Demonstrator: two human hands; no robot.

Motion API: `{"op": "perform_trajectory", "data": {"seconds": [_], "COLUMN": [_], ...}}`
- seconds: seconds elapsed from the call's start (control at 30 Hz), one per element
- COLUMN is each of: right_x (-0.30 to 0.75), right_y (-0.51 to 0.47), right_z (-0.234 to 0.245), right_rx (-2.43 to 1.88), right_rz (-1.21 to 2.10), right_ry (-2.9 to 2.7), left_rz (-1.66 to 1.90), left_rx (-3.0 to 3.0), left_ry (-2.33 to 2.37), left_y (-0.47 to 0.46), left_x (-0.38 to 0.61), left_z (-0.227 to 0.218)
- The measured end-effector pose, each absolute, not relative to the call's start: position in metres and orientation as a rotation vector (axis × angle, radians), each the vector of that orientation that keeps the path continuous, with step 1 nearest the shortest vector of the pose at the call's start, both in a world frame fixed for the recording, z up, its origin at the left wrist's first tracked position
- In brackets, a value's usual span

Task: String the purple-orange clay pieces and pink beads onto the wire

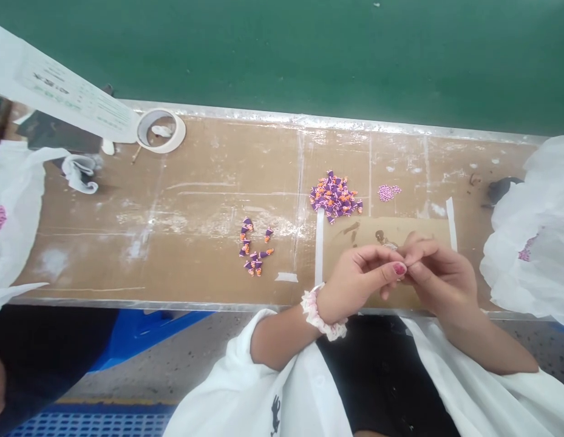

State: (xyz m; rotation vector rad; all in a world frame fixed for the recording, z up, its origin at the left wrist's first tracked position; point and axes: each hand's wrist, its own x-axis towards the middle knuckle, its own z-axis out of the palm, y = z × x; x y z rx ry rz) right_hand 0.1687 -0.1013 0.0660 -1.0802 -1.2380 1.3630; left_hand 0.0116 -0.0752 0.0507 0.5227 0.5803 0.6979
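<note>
My left hand (366, 276) and my right hand (441, 276) meet over the front of the bench, their thumbs and fingertips pinched together. Whatever they hold between them is too small and too hidden to make out. Beneath them lies a taped-down brown sheet (340, 243) with dark smudges on it. Just beyond the sheet is a heap of small purple and orange pieces (335, 197). To its right sits a little pile of tiny pink pieces (389, 193). Left of my hands, a loose group of the same purple and orange pieces (254, 264) is spread out.
A roll of white tape (176, 138) stands at the back left beside a long printed white box (67, 91). White plastic bags with pink pieces lie at the left (17, 230) and right (527, 212). Another person's dark-clothed leg (40, 364) shows at lower left, near a blue stool (140, 334).
</note>
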Motion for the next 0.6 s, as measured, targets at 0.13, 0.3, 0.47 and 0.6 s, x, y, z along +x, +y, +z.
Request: {"op": "perform_trajectory", "data": {"seconds": [0.13, 0.3, 0.47, 0.6], "right_x": [0.169, 0.165, 0.162, 0.161], "right_y": [-0.106, -0.114, -0.116, -0.113], "right_z": [0.064, 0.064, 0.064, 0.066], "right_rx": [-1.210, -1.236, -1.179, -1.179], "right_rz": [0.992, 0.833, 0.792, 0.777], "right_ry": [-1.443, -1.477, -1.467, -1.517], "left_rz": [0.682, 0.765, 0.896, 0.978], "left_rx": [0.569, 0.670, 1.010, 1.273], "left_ry": [0.602, 0.641, 0.726, 0.821], "left_y": [-0.076, -0.078, -0.079, -0.080], "left_x": [0.008, 0.008, 0.008, 0.007], "left_z": [0.050, 0.054, 0.057, 0.056]}}
